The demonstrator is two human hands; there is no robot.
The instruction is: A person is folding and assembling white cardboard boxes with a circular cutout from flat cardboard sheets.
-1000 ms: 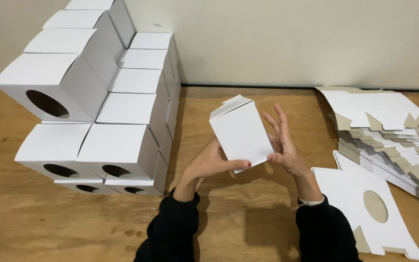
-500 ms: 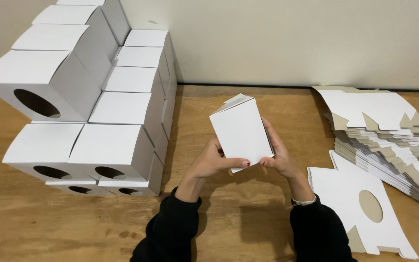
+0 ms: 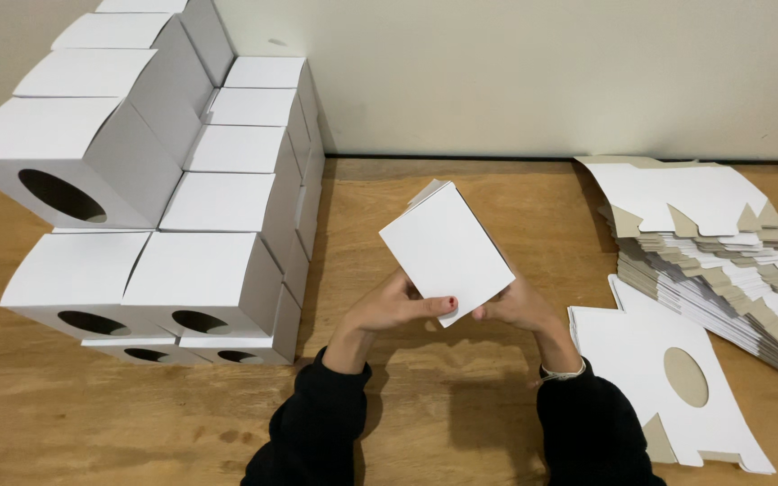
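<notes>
Holding a white box [image 3: 446,249] above the wooden table [image 3: 425,405], both hands grip its lower end. A second ago the right hand [image 3: 513,306] lay open along the box's right side, fingers spread; now it is curled under the lower right corner, so the fold there appears pressed home. The left hand [image 3: 392,304] clasps the lower left edge, thumb across the front face. The box is tilted, top end away from the person. Finished boxes [image 3: 182,225] are stacked at left; flat blanks [image 3: 713,252] are piled at right, one loose blank [image 3: 659,378] nearer.
</notes>
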